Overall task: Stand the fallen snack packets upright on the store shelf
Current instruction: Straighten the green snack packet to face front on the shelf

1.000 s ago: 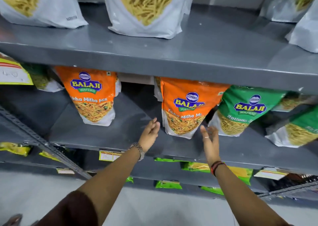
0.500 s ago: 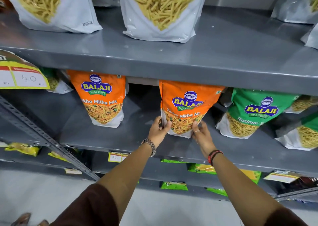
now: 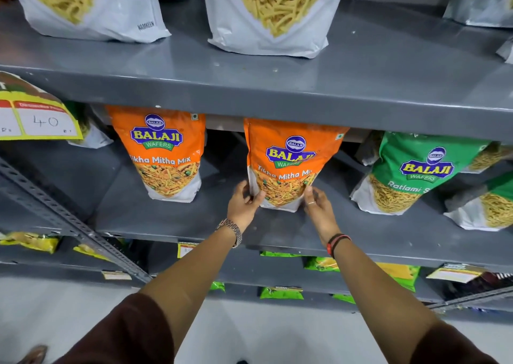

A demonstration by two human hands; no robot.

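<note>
An orange Balaji Tikha Mitha Mix packet [image 3: 288, 158] stands upright in the middle of the grey shelf [image 3: 172, 213]. My left hand [image 3: 244, 201] grips its lower left edge, thumb on the front. Against the packet's lower right corner rests my right hand [image 3: 316, 205], fingers around that edge. A second orange packet [image 3: 163, 152] stands upright to the left, apart from both hands. To the right a green Balaji Ratlami packet [image 3: 410, 172] leans back to the right.
White packets of yellow sticks [image 3: 266, 11] stand on the shelf above, whose front lip [image 3: 249, 94] hangs over the orange packets. A yellow price tag [image 3: 36, 114] hangs at left. More green and white packets [image 3: 483, 208] sit far right. Lower shelves hold small green packets [image 3: 280, 293].
One second ago both hands were open below the middle orange packet. They reached up and took hold of its lower corners, and the packet now stands straighter.
</note>
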